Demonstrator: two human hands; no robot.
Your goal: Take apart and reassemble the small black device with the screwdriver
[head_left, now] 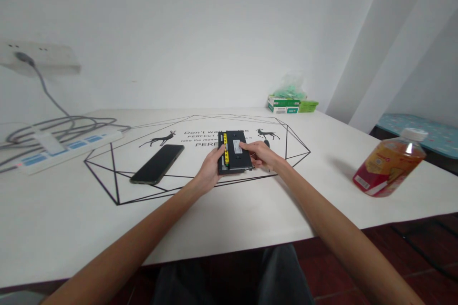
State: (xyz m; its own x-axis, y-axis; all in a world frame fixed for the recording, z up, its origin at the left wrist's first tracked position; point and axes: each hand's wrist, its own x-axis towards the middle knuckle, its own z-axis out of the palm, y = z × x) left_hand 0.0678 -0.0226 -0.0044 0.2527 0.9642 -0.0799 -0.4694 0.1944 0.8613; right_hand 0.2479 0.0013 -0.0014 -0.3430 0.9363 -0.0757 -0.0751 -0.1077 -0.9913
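Between my hands, just above the white table, is a flat black electronic box. It has a yellow strip that looks like a row of sockets along its left part and a pale label on its black top plate. My left hand grips the box's left side, thumb on top near the yellow strip. My right hand holds the right side, its thumb pressed on the plate by the label and its fingers curled underneath. A small dark object shows behind my right hand, too hidden to name.
A black smartphone lies left of my hands. Further left are a white power strip and looped grey cable. A bottle of reddish drink stands on the right. Green boxes with a plastic bag sit at the back.
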